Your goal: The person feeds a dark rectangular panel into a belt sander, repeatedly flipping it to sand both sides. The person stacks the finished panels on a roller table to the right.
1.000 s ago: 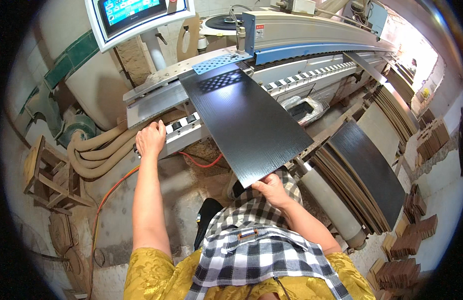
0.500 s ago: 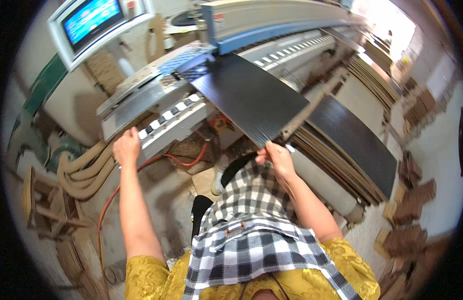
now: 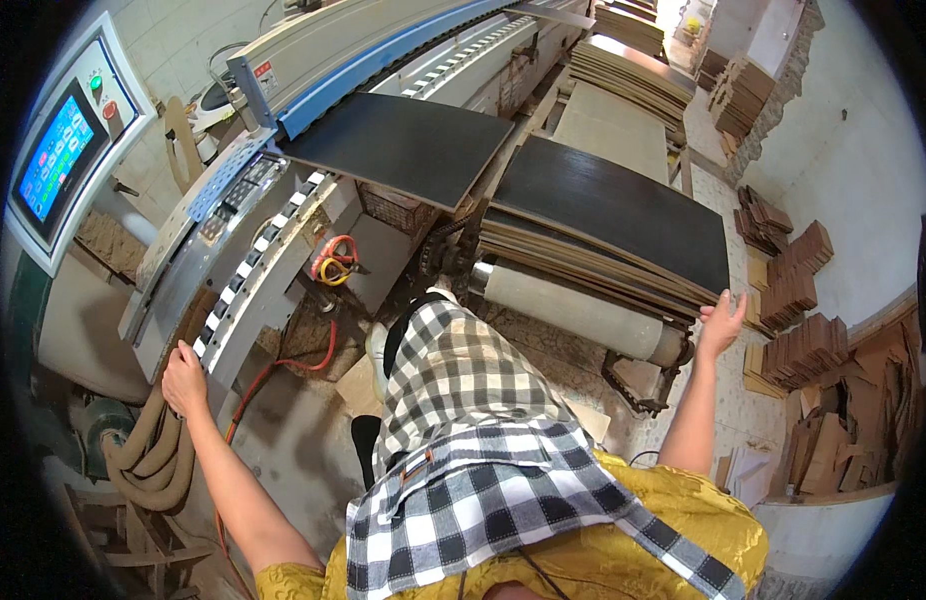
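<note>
My left hand (image 3: 186, 382) is closed at the near end of an edge-banding machine's infeed rail (image 3: 245, 275), which carries black and white rollers. My right hand (image 3: 721, 325) has its fingers apart, beside the near right corner of a stack of panels. On top of that stack lies a black panel (image 3: 613, 215); whether my fingertips touch its corner I cannot tell. A second black panel (image 3: 403, 145) lies on the machine, its far left end by the blue pressure beam (image 3: 383, 62).
A control screen (image 3: 58, 155) stands at the left. Under the panel stack is a grey roller (image 3: 583, 310). A red hose (image 3: 245, 395) and ribbed ducts (image 3: 148, 460) run low on the left. Bundles of brown strips (image 3: 788, 285) lie along the right wall.
My right hand has left the edge of the panel on the machine and moved right to the stack. That panel has shifted farther from me. My left hand stays at the rail end.
</note>
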Demonstrator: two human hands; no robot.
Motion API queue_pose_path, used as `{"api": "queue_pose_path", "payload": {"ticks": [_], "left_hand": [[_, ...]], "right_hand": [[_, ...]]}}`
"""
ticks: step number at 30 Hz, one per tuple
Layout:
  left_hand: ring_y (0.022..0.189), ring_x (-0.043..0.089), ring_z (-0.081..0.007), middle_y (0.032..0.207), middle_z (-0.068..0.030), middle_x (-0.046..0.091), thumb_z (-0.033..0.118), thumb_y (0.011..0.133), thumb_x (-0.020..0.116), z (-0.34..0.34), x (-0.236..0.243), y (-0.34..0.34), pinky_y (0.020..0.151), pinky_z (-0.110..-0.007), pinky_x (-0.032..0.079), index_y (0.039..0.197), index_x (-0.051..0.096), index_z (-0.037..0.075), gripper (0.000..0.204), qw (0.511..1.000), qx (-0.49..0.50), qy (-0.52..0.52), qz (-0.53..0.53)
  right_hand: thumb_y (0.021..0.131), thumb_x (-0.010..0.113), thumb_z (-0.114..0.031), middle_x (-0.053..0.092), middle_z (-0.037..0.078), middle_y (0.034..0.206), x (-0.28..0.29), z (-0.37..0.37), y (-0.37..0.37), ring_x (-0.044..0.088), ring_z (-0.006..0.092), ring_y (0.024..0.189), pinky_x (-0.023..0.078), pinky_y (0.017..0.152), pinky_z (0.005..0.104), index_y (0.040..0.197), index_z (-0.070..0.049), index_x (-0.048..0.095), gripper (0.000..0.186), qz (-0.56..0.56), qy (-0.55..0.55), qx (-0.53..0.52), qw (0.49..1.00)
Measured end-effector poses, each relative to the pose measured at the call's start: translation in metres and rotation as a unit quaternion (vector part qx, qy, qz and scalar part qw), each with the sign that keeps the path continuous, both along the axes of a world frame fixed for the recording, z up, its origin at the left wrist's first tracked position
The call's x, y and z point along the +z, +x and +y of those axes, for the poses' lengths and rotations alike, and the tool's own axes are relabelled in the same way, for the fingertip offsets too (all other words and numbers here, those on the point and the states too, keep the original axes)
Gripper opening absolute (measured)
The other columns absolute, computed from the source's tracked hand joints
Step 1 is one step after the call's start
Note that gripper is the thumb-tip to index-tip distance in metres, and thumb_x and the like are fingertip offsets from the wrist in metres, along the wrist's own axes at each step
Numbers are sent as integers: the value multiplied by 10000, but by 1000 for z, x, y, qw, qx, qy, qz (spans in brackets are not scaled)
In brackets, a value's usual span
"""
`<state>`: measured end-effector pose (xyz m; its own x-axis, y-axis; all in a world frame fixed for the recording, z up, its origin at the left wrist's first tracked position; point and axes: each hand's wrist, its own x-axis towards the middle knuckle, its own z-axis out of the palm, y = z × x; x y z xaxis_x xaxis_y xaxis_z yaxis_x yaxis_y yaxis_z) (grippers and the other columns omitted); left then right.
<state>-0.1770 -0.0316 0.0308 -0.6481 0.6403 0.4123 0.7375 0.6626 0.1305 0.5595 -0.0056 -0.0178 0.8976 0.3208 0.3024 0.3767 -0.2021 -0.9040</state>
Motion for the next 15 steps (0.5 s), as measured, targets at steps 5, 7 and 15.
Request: {"api": "queue_pose_path", "payload": {"ticks": [5, 7, 15], "left_hand": [[765, 573, -392, 809, -220, 610, 407, 887, 327, 3, 2, 4, 681, -477, 427, 861, 634, 36, 482, 1000, -6, 9, -2], [762, 573, -393, 803, -221, 610, 405, 887, 329, 3, -4, -3, 683, -476, 428, 855, 636, 35, 482, 1000, -13, 16, 6], [759, 586, -388, 805, -226, 611, 399, 886, 329, 3, -2, -1, 692, -465, 447, 864, 644, 37, 481, 1000, -2, 5, 3]], "right_hand": [[850, 538, -371, 604, 54, 589, -26, -2, 30, 504, 98, 442, 411, 458, 247, 1265, -86, 431, 515, 53, 7, 60, 997], [845, 547, -373, 608, 57, 606, -23, -1, 22, 500, 94, 441, 411, 458, 241, 1252, -89, 444, 507, 51, 17, 34, 998], [825, 601, -316, 603, 74, 675, -25, -2, 38, 512, 88, 501, 423, 477, 227, 1156, -24, 488, 455, 135, 87, 58, 985]]}}
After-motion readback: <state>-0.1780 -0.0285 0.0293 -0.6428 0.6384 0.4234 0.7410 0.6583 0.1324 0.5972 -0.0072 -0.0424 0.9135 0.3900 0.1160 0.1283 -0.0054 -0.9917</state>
